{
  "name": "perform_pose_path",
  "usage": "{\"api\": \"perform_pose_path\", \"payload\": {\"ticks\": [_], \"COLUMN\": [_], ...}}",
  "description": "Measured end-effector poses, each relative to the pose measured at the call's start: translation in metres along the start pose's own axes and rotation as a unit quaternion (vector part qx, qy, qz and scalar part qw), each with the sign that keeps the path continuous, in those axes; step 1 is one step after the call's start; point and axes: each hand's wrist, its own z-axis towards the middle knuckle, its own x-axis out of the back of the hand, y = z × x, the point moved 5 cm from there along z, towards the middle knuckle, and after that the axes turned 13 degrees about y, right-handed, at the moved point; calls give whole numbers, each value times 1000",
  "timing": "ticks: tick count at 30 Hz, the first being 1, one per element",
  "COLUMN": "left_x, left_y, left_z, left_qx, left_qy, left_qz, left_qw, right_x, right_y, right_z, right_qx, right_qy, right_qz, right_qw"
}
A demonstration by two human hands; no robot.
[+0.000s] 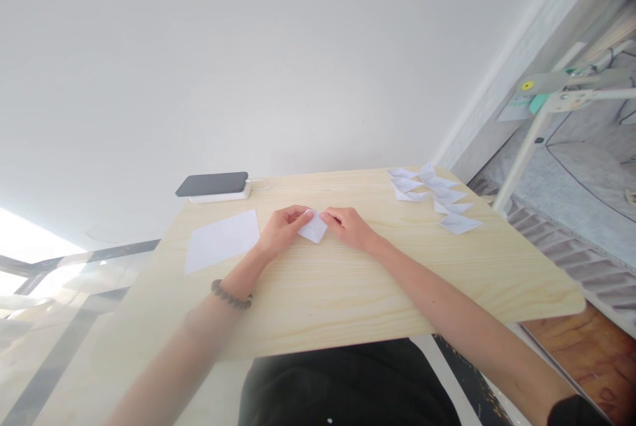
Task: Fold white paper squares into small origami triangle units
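Note:
Between my two hands is a small folded piece of white paper (314, 228), its lower end pointed toward me. My left hand (285, 230) pinches its left side, thumb on top. On the other side, my right hand (348, 225) grips the upper right edge between thumb and curled fingers. The fine creases are too small to make out. A flat stack or sheet of white paper (222, 240) lies to the left of my left hand. Off to the right, several folded white paper boats (450, 195) stand in two rows.
The pale wooden table (318, 307) meets a white wall (298, 68) at its back. A dark phone (212, 183) rests on a white block with a short white cable, back left. Beyond the table's right edge rises a white metal frame (521, 167).

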Motion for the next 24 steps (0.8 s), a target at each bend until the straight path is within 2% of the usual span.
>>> {"api": "perform_pose_path", "payload": {"ticks": [4,10,18,24], "left_x": [3,2,0,2], "left_y": [-4,-5,-8,-12], "left_z": [3,3,3,6], "left_qx": [6,22,36,20], "left_qy": [9,-7,-34,5], "left_qz": [13,-8,-11,24], "left_qw": [1000,1000,999,999], "right_x": [-3,-3,-6,-7], "right_y": [-2,-4,-7,-9], "right_z": [-1,-1,-5,-5], "right_qx": [4,-11,3,-6], "right_qy": [-14,-36,-72,-80], "right_qz": [8,20,19,22], "right_qw": [1000,999,997,997]}}
